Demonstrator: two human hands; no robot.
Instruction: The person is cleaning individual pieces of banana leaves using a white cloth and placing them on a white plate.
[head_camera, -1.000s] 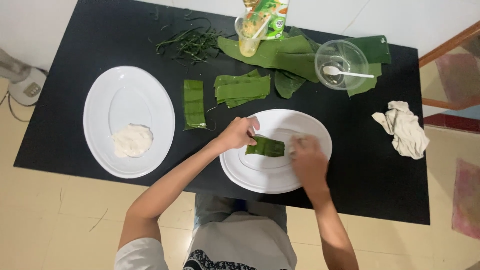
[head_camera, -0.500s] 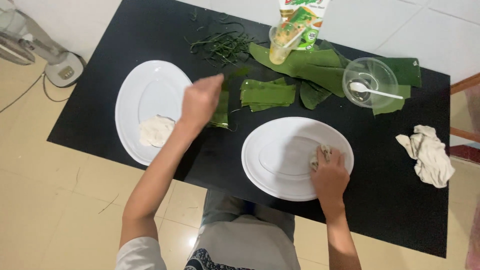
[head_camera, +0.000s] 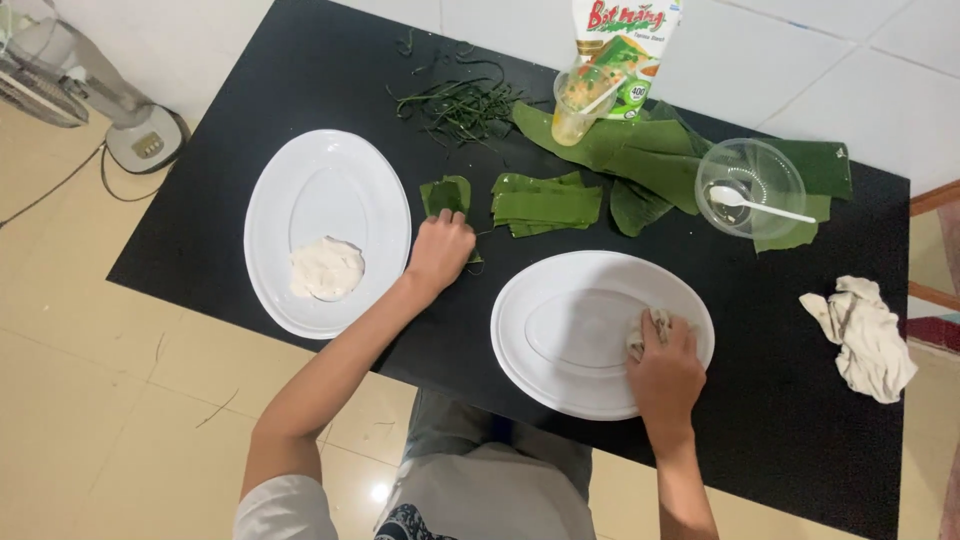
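At the near edge of the black table (head_camera: 800, 450), the person's right hand (head_camera: 665, 378) rests on the right side of an empty white oval plate (head_camera: 570, 330), fingers curled shut around a small crumpled cloth (head_camera: 645, 328) that peeks out past the knuckles and touches the plate's surface. Just beyond and to the left, the left hand (head_camera: 440, 250) lies palm down on a folded strip of green leaf (head_camera: 445, 193); its fingers press the near end to the tabletop, while the far end shows uncovered ahead of the fingertips. Whether the fingers close around the leaf or only lie flat on it cannot be told. Half a second earlier that hand was raised over the same strip beside the left plate; it has since come down onto it, and the right hand has stayed on the plate with the cloth. Left of the hand, a second white plate (head_camera: 330, 170) holds a lump of pale dough (head_camera: 326, 268). Farther back lie a stack of cut leaf pieces (head_camera: 547, 203), larger leaves (head_camera: 640, 150), a clear bowl (head_camera: 752, 185) with a white spoon, shredded green trimmings (head_camera: 455, 100) and a printed packet (head_camera: 622, 45). A loose rag (head_camera: 865, 335) sits at the far right.
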